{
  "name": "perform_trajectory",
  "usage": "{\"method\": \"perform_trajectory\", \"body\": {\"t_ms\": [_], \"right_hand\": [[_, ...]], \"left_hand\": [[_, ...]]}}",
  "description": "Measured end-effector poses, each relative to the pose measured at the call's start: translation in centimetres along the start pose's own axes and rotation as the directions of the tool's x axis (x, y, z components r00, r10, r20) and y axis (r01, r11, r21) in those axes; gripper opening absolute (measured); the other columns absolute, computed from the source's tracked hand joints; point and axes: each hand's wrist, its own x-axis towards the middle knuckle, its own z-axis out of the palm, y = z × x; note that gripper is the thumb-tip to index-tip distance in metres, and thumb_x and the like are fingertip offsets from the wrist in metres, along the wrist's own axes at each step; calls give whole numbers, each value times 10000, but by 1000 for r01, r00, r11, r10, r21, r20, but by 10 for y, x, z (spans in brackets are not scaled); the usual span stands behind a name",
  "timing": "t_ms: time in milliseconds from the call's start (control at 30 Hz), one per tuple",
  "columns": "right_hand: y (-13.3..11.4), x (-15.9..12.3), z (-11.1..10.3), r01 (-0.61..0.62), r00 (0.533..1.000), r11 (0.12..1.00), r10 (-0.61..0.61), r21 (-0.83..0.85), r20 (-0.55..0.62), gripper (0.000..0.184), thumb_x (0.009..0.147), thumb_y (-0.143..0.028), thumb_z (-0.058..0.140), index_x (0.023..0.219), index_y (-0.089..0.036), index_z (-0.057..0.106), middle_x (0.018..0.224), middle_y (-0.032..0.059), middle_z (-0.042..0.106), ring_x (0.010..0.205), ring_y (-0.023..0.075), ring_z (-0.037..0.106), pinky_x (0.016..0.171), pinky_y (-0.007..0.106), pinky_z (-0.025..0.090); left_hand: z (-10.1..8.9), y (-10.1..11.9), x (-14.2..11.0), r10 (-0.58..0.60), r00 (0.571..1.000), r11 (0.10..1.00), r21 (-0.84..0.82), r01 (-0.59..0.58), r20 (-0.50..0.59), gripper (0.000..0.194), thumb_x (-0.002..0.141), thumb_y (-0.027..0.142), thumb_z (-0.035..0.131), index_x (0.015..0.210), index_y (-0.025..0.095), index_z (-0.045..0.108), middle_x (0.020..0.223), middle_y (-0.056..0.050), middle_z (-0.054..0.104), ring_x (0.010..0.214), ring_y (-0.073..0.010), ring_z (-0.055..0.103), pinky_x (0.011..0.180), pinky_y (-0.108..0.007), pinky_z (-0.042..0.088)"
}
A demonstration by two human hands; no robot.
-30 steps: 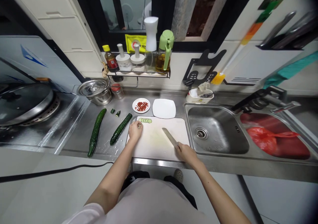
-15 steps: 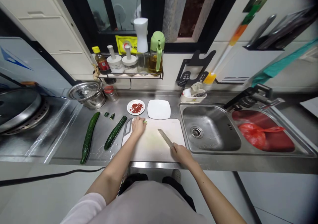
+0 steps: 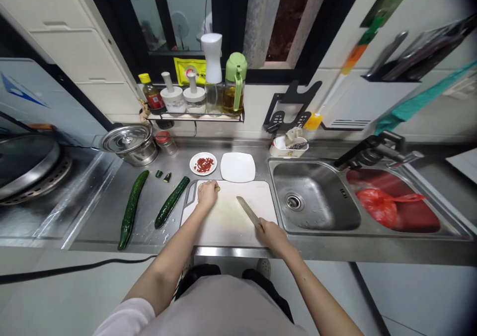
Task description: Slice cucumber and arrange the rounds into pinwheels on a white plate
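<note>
My left hand [image 3: 207, 195] is closed at the upper left of the white cutting board [image 3: 238, 231]. Its fingers hold a small piece of cucumber [image 3: 218, 189], mostly hidden by them. In my right hand [image 3: 273, 234] is a knife [image 3: 248, 210], its blade lying over the board and pointing up and left. Left of the board rest a shorter cucumber [image 3: 172, 202] and a longer cucumber [image 3: 133, 210]. Two cut cucumber ends [image 3: 167, 177] lie above them. Beyond the board stand a white plate [image 3: 237, 167] and a small dish [image 3: 203, 172] of chopped red pieces.
A steel sink [image 3: 316, 211] is right of the board, with a red plastic bag [image 3: 377, 208] in its second basin. A lidded pot [image 3: 130, 144] and a red-capped jar [image 3: 166, 143] stand back left. The wall rack [image 3: 197, 118] holds bottles and seasoning jars.
The whole view has shifted slightly. My left hand has turned a little, so less of the cucumber piece shows. The knife stays over the board in my right hand.
</note>
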Motion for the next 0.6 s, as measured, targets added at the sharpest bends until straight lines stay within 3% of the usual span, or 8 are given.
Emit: {"method": "perform_trajectory", "body": {"t_ms": [267,433,600], "right_hand": [[1,1,2,27,999,999,-28,-16,-20,311,963,-301,315,1077,-191,583,1015,121,705,939,229,651,693,274,370],[0,0,2,28,999,999,-29,-30,-26,304,965,-294,326,1088,-190,584,1042,127,703,964,233,648,724,280,381],[0,-1,2,37,999,998,-38,-50,-19,319,972,-296,328,1119,-183,588,1044,132,702,979,234,645,756,285,395]], "left_hand": [[10,-14,-35,-190,974,877,-426,224,121,54,744,221,678,787,197,658,721,11,668,650,-122,587,598,-219,386],[20,-19,-52,-219,963,861,-434,265,155,66,735,224,689,786,188,665,703,10,670,642,-113,593,591,-211,397],[24,-18,-57,-168,983,925,-334,184,79,45,754,203,660,798,200,667,795,-16,696,757,-146,622,681,-239,420]]}}
